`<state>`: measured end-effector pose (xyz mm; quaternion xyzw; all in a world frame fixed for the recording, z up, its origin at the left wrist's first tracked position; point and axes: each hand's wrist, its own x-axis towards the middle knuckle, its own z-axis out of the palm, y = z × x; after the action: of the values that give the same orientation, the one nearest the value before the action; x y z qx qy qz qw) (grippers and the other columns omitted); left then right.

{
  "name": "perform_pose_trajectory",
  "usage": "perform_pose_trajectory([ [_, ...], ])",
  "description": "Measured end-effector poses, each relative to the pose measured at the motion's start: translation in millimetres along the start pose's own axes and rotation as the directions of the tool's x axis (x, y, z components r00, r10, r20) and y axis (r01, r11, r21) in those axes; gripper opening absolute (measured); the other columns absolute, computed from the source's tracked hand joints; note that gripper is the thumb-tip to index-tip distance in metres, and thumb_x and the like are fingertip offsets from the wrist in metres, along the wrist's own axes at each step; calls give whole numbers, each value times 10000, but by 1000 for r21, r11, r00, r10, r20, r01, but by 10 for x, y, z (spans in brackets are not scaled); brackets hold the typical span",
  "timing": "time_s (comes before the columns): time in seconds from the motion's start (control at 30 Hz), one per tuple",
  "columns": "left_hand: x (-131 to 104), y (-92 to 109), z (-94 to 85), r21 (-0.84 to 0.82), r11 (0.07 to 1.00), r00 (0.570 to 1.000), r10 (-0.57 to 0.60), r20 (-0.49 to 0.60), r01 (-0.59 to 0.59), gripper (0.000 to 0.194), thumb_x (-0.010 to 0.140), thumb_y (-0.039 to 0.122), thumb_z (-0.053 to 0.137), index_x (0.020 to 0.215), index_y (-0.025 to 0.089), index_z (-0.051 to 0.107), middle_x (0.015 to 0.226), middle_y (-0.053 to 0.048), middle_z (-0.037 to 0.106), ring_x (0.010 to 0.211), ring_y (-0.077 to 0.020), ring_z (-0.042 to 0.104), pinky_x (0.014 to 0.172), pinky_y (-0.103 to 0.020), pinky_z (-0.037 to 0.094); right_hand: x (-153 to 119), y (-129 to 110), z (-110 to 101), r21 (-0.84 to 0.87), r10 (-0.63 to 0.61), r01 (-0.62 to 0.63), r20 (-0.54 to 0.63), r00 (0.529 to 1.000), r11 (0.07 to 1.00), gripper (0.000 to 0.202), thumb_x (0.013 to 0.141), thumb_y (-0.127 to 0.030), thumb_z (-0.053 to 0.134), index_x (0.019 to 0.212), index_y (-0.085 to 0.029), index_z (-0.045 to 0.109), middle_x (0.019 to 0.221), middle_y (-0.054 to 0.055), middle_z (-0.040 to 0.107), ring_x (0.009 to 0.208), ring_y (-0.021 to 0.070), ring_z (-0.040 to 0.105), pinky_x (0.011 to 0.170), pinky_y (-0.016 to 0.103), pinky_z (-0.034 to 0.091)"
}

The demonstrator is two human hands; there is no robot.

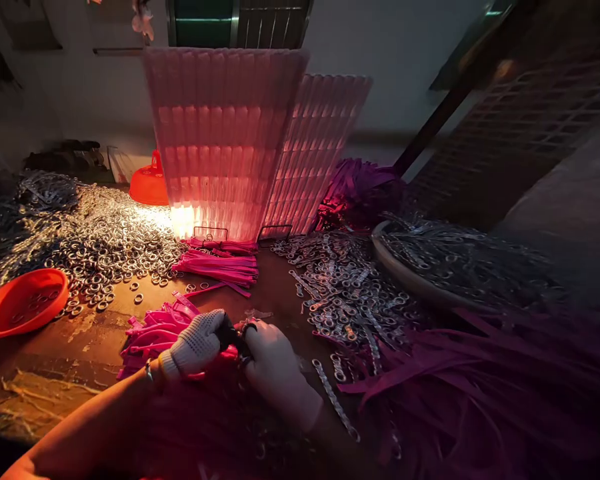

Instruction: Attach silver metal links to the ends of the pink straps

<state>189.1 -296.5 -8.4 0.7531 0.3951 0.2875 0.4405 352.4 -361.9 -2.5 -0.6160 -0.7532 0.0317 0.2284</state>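
My left hand (194, 345), in a white dotted glove with dark fingertips, is closed in a pinch near the middle of the bench. Close against it, my right hand (276, 365), which looks pale and gloved, is closed too, with dark bands on its fingers. What they grip between them is small, dark and partly covered by the fingers; I cannot make it out. A heap of pink straps (153, 330) lies under and beside my left hand. Behind both hands rests a neat bundle of pink straps (220, 267). Metal chain pieces (340, 287) are piled beyond my right hand.
Metal rings (110, 247) form a large heap at left, by an orange bowl (55, 303) holding some rings. An orange lamp shade (149, 183) glows beside upright ribbed plastic panels (220, 133). At right are a basin (395, 263) of metal pieces and purple straps (460, 373).
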Motion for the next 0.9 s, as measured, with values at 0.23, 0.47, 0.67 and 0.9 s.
perform_pose_trajectory([
  [0.23,438,-27,118,-171,960,968,-193,164,220,47,684,143,466,666,170,500,567,19,483,495,-104,403,481,-220,303,167,293,94,-143,2,9,78,997,990,134,672,-144,545,777,-140,628,817,144,657,721,232,551,646,330,300],
  [0.47,1126,-96,398,0,977,962,-209,175,212,124,735,64,552,683,175,532,628,0,537,569,-139,478,574,-260,409,224,807,368,636,427,-475,243,871,608,189,799,-281,473,797,-174,629,684,43,652,636,190,542,579,269,367],
  [0.67,1981,-89,544,179,949,964,-265,4,260,98,816,69,616,894,128,620,892,-70,600,945,-245,587,904,-436,443,163,1122,454,558,580,-449,-74,811,699,315,791,-316,441,933,-169,680,847,122,716,762,258,633,667,339,465],
  [0.9,1748,-93,378,110,963,969,-244,-38,247,71,758,72,653,772,140,637,840,-93,620,928,-256,585,823,-351,444,205,1020,357,583,401,-296,-56,914,757,367,775,-180,412,1037,-192,668,1038,107,723,931,253,660,791,353,500],
])
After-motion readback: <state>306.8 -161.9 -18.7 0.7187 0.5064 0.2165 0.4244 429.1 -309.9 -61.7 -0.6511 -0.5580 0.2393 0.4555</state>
